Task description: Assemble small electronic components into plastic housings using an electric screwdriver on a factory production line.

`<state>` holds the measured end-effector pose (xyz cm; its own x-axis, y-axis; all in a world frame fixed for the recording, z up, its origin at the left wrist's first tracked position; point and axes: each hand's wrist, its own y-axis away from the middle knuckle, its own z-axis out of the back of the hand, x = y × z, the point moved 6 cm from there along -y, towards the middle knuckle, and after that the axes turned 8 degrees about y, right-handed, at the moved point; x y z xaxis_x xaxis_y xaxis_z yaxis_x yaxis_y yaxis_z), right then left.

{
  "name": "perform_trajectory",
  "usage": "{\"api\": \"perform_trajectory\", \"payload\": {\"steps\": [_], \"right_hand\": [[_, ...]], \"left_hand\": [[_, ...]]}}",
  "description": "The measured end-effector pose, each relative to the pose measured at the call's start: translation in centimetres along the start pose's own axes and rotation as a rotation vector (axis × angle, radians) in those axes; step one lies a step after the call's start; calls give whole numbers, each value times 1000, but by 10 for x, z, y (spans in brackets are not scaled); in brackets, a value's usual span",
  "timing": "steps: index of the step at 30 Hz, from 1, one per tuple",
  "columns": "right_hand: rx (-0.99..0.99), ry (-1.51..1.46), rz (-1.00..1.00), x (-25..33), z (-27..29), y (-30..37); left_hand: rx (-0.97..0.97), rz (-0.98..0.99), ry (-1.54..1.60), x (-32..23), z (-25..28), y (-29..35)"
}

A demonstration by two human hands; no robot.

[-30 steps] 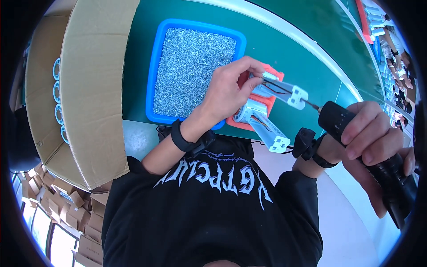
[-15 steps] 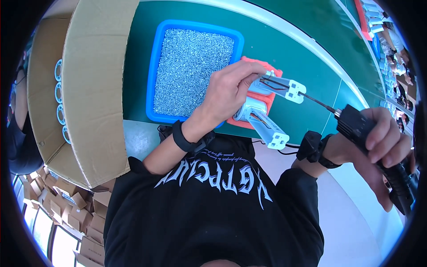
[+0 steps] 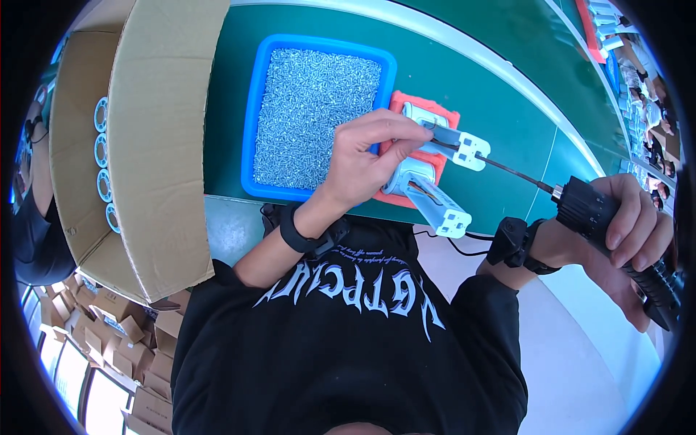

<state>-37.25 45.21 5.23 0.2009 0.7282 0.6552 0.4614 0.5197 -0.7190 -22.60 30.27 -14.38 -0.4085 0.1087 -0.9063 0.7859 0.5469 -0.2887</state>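
In my closed right hand (image 3: 632, 235) is a black electric screwdriver (image 3: 580, 210). Its long thin bit runs through the end of the upper white housing (image 3: 473, 153) and into that housing's open channel. My left hand (image 3: 373, 156) has thumb and forefinger pinched together at the channel, near the bit's tip. What they pinch, if anything, is hidden. A second white housing (image 3: 438, 208) with wires inside lies just nearer to me. Both rest on a red foam block (image 3: 451, 116).
Left of the foam stands a blue tray (image 3: 250, 145) full of small metal screws (image 3: 315, 109). A large cardboard box (image 3: 163, 145) holding several white rings (image 3: 101, 150) is farther left. A black cable (image 3: 464, 251) hangs by the green table's (image 3: 500, 192) near edge.
My left fingertips have dropped from the upper housing's top side down to its channel, uncovering more of the housing's rounded end. The screwdriver and my right hand have shifted slightly right.
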Motion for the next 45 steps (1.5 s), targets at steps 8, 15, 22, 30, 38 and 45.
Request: {"api": "perform_trajectory", "payload": {"steps": [8,15,22,30,38,45], "right_hand": [[26,29,-5,1,-3,2],[81,-2,11,-1,-12,2],[117,45,-27,-11,-24,5],[317,127,-32,-29,-51,6],[367,131,-62,-30,-55,6],[444,104,-79,-35,-61,5]], "left_hand": [[35,52,9,-3,-4,-2],[77,-48,-163,-8,-7,-4],[77,-134,-319,-14,-5,-1],[226,-20,-549,4,-11,-4],[234,7,-552,8,-10,-4],[200,12,-573,6,-10,-4]]}}
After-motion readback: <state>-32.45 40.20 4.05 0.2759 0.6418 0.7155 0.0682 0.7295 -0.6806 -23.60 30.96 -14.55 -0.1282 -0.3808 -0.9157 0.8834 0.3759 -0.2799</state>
